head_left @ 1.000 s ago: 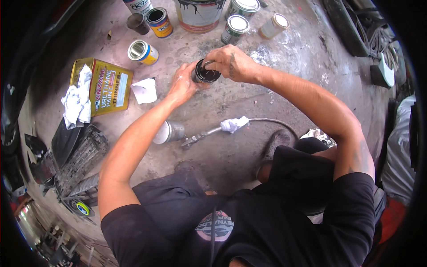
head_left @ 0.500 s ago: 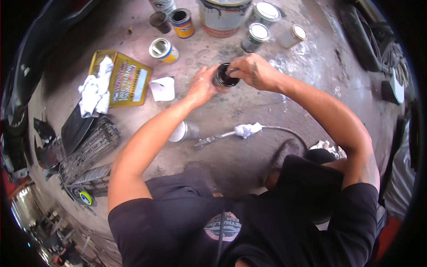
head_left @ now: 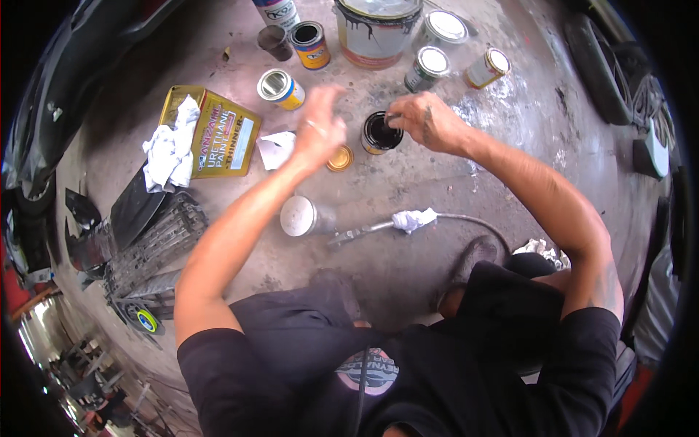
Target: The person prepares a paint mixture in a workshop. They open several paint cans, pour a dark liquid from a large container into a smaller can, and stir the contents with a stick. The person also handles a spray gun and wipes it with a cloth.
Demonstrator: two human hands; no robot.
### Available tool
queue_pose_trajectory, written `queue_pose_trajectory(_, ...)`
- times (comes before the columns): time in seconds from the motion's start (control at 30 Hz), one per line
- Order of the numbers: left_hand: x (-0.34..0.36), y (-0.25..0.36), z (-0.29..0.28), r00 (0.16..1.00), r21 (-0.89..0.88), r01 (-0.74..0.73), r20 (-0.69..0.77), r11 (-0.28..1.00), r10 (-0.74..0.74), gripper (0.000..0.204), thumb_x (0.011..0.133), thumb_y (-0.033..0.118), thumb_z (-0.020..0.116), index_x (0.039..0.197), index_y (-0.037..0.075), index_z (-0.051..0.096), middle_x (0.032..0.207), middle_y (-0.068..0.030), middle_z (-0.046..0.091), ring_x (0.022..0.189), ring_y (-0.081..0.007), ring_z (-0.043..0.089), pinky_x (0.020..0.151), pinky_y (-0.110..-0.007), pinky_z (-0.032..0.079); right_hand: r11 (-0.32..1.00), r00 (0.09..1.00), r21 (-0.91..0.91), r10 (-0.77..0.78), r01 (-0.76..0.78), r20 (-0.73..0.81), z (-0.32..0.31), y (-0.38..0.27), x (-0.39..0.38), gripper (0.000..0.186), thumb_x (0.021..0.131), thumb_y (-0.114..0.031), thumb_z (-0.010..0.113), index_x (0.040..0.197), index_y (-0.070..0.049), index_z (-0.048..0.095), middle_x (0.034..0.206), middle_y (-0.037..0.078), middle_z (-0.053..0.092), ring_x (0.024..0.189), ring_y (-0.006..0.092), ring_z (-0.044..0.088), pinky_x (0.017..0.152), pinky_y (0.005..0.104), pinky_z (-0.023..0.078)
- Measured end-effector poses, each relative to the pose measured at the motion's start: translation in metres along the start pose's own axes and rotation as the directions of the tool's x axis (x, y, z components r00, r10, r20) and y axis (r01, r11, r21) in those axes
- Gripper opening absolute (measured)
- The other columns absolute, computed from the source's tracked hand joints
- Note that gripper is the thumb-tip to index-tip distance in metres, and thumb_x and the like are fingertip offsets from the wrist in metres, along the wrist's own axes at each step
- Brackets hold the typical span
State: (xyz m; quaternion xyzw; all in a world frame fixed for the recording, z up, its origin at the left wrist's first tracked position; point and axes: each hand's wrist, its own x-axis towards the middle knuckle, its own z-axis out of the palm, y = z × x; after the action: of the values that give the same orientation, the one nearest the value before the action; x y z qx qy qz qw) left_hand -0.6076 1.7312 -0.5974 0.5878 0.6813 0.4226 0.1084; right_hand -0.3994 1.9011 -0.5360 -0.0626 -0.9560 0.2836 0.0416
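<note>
An opened can of black paint [head_left: 375, 151] stands on the floor in front of me, its inner wall dark and wet. Over its right rim my right hand [head_left: 435, 124] has its fingers pinched together; whatever they grip at the can's mouth is too dark to name. My left hand [head_left: 320, 130] is off the can, to its left, with fingers stretched forward and slightly blurred, nothing seen in them. On the floor between the left wrist and the can lies a round gold lid [head_left: 340, 158]. A folded white paper [head_left: 276, 150] sits just left of the left wrist.
Ahead stand a paint-streaked bucket [head_left: 375, 40], a yellow-labelled can [head_left: 311, 47], an open silver-topped can [head_left: 280, 89] and white-lidded cans [head_left: 429, 67]. At left is a yellow thinner tin [head_left: 231, 146] with a white rag [head_left: 171, 149]. A spray-gun-like tool with hose [head_left: 364, 231] lies nearer, beside a white-topped cup [head_left: 299, 216].
My left hand has let go of the paint can and moved left and up. The gold lid now shows on the floor. My right hand stays at the can's mouth.
</note>
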Motion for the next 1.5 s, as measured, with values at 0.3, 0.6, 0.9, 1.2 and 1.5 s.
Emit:
queue_pose_trajectory(0.3,0.040,-0.036,-0.070,0.919,0.301,0.301,-0.346,0.905,-0.191,0.091,0.078,0.027,0.086,0.149,-0.005,0.038,0.141,-0.0289,0.046,0.136,-0.0432,0.044,0.115,-0.049,0.037,0.987,0.991,0.104,0.116,-0.121,0.060,-0.005,-0.013,0.001,0.018,0.091,-0.009,0.065,0.103,0.003,0.071,0.102,0.021,0.072,0.093,0.0407,0.069,0.082,0.0456,0.056)
queue_pose_trajectory(0.6,0.026,-0.100,-0.057,0.843,0.089,0.528,-0.169,0.844,-0.510,0.103,0.072,0.031,0.094,0.150,-0.004,0.037,0.139,-0.0305,0.057,0.128,-0.0381,0.058,0.110,-0.043,0.045,0.994,0.997,0.080,-0.071,0.072,-0.021,0.003,-0.004,0.004,0.017,0.089,-0.005,0.065,0.103,0.004,0.071,0.101,0.020,0.072,0.091,0.0401,0.069,0.079,0.0441,0.056)
queue_pose_trajectory(0.9,0.023,-0.044,-0.055,0.959,-0.021,0.258,-0.118,0.966,-0.258,0.076,0.076,0.014,0.086,0.139,0.002,0.045,0.125,-0.0153,0.065,0.117,-0.0272,0.064,0.102,-0.038,0.049,0.999,0.994,0.011,-0.037,0.038,-0.104,0.001,-0.002,0.007,0.019,0.087,-0.014,0.067,0.099,0.000,0.072,0.101,0.021,0.073,0.091,0.0404,0.070,0.080,0.0469,0.056)
queue_pose_trajectory(1.2,0.029,0.006,-0.064,0.986,0.092,-0.100,-0.128,0.991,0.111,0.075,0.073,0.004,0.080,0.141,0.008,0.048,0.138,-0.0155,0.056,0.131,-0.0311,0.055,0.111,-0.041,0.044,0.994,0.995,0.040,0.100,-0.101,0.021,-0.009,-0.013,0.003,0.017,0.087,-0.008,0.066,0.098,0.003,0.070,0.095,0.023,0.070,0.093,0.0417,0.069,0.081,0.0466,0.056)
queue_pose_trajectory(1.5,0.035,0.023,-0.073,0.967,0.138,-0.185,-0.153,0.973,0.205,0.080,0.064,0.003,0.085,0.137,0.008,0.053,0.141,-0.0157,0.054,0.134,-0.0364,0.051,0.113,-0.046,0.043,0.995,0.996,0.066,0.077,-0.081,0.054,0.001,-0.017,0.001,0.018,0.084,-0.004,0.066,0.099,0.006,0.070,0.100,0.024,0.070,0.094,0.0417,0.069,0.082,0.0471,0.056)
